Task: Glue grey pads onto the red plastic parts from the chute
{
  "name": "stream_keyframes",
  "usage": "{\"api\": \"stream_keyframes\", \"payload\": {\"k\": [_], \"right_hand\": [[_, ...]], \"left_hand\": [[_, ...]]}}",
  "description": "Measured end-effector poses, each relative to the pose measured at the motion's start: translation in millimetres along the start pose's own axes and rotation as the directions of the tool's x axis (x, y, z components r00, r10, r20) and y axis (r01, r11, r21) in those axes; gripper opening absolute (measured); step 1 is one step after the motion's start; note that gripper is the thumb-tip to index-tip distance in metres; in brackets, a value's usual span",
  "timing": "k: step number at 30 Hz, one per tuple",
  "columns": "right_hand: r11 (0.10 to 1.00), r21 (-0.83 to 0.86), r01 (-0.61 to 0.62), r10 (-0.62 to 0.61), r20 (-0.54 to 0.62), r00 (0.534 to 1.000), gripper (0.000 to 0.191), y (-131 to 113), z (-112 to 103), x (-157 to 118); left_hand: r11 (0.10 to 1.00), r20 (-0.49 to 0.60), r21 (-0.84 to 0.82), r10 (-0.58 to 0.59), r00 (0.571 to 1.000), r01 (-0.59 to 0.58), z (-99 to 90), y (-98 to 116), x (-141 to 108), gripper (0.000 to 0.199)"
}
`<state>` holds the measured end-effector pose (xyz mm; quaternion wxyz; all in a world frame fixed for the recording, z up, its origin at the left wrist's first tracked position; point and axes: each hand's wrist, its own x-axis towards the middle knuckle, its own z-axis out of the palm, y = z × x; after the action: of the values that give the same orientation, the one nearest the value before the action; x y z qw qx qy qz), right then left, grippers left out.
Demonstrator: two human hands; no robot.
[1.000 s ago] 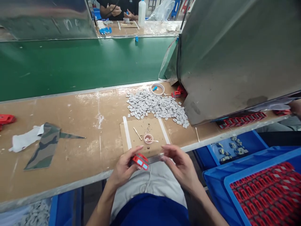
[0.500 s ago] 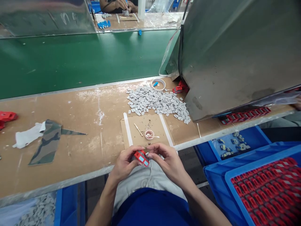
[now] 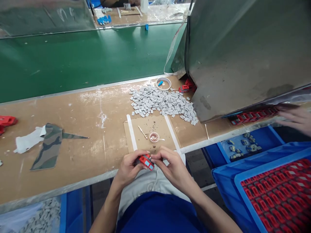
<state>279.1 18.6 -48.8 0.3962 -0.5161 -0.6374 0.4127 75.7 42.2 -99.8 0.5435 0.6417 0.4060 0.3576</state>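
Where the forearms meet above the lap, clock centre: red toy [image 3: 147,161], one, blue panels showing, by the table's [image 3: 80,145] near edge. Left hand [image 3: 128,167], adjoining at nine: thumb and fingers closed about the toy. Right hand [image 3: 172,165], at three: thumb and forefinger drawn together against the toy's side; whether a small part sits between them is hidden.

Blue bin [image 3: 63,210], at eight: grey pieces [image 3: 45,215]. Blue crate [image 3: 239,184], at four: red parts [image 3: 274,197], in rows. Cardboard mat [image 3: 142,124], at twelve, two white tape strips: cup [image 3: 154,137] with a white stick [image 3: 160,139] across it; another stick [image 3: 142,132] beside it. Camouflage cloth [image 3: 50,147], at nine, touching a white rag [image 3: 29,139].

Grey tags [image 3: 162,103], at twelve to one, loose heap. Tape roll [image 3: 163,83], just beyond: blue bit [image 3: 160,83] inside. Another person's hand [image 3: 297,119], at two, blurred, near a red row [image 3: 255,116].

Green panel [image 3: 80,61], at eleven. Bottle [image 3: 144,5], at twelve, farthest.
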Motion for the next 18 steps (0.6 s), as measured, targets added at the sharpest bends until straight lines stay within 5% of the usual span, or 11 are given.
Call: {"api": "stream_keyframes", "payload": {"k": [10,18], "right_hand": [[0.991,-0.131,0.042,-0.04,0.018,0.999,0.022,-2,5,-7],[0.958,0.213,-0.194,0.183,0.068,0.981,0.019,8,0,-3]], "left_hand": [[0.989,-0.029,0.13,0.077,0.997,-0.072,2.5,6,1,0.019],[0.97,0.014,0.168,0.177,0.984,-0.177,3.5,4,3,0.017]]}}
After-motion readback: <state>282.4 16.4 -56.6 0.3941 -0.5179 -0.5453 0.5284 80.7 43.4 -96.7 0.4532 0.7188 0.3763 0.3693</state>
